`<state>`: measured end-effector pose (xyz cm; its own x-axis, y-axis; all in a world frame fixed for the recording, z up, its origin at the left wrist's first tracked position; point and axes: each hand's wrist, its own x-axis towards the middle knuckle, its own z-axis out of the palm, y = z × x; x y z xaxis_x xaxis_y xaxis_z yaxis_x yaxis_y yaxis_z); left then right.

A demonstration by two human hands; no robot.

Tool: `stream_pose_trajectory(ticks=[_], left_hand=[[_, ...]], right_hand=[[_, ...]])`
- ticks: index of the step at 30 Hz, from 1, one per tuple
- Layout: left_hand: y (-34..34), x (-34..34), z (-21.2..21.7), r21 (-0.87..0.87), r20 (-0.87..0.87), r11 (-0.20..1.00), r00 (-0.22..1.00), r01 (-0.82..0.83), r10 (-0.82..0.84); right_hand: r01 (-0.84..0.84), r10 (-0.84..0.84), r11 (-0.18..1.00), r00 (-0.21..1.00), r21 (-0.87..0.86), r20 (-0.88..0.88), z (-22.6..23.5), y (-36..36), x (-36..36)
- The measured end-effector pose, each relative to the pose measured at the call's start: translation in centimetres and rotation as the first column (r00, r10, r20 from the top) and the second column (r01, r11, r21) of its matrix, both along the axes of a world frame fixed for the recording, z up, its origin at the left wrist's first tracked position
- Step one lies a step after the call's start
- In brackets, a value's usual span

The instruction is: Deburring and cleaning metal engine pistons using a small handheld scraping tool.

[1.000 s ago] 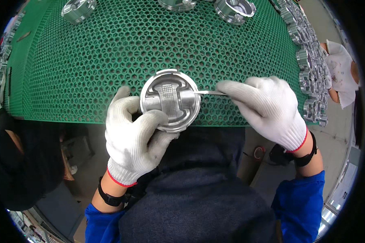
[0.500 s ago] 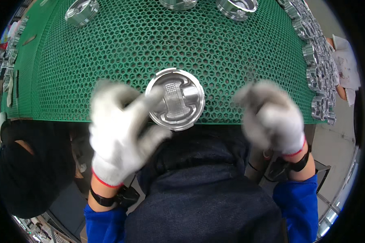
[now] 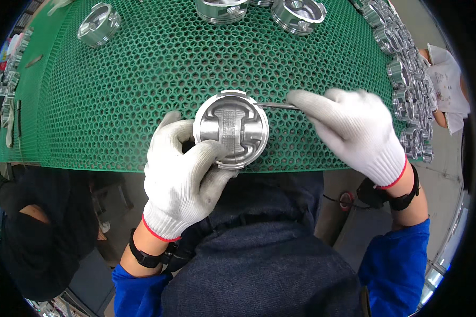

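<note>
A round silver metal piston (image 3: 230, 127) is held near the table's front edge, its hollow, ribbed inside facing up. My left hand (image 3: 182, 169), in a white knit glove, grips its lower left side, with the thumb over the rim. My right hand (image 3: 354, 124), gloved the same way, is closed round a thin metal rod-like tool (image 3: 277, 105). The tool's tip meets the piston's upper right rim. Its handle end is hidden in my fist, so its exact kind does not show.
A green honeycomb mat (image 3: 143, 79) covers the table. Several pistons stand at its far side, among them one piston (image 3: 99, 25) at far left. Rows of pistons (image 3: 404, 103) line the right edge. Another person's sleeve (image 3: 444, 79) shows beyond them; a dark-clothed person (image 3: 42, 227) is at left.
My left hand has closed on the piston's lower left side. My right hand has moved up, and the thin tool now shows, reaching the piston's rim.
</note>
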<state>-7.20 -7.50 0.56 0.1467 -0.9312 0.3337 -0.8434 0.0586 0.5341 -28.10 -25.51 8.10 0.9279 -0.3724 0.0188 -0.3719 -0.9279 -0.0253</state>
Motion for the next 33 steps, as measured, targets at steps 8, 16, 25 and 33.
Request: stream_pose_trajectory(ticks=[8, 16, 25, 33], left_hand=[[0.1, -0.4, 0.2, -0.012, -0.005, 1.0, 1.0, -0.025, 0.024], [-0.5, -0.2, -0.2, -0.027, 0.018, 1.0, 1.0, 0.012, -0.011], [-0.2, 0.2, 0.9, -0.05, -0.008, 0.998, 0.999, 0.036, -0.036], [-0.6, 2.9, 2.5, 0.039, 0.081, 0.999, 0.997, 0.008, -0.011]], right_hand=[[0.005, -0.003, 1.0, 0.996, 0.021, -0.091, 0.1, 2.1, -1.4], [0.047, 0.029, 0.952, 0.97, 0.302, -0.242, -0.3, 4.0, -0.8], [-0.034, -0.264, -0.178, 0.964, 0.983, -0.015, -0.9, 4.3, -1.1], [0.031, -0.767, 0.023, 0.641, 0.999, -0.003, -5.3, 2.1, -5.3]])
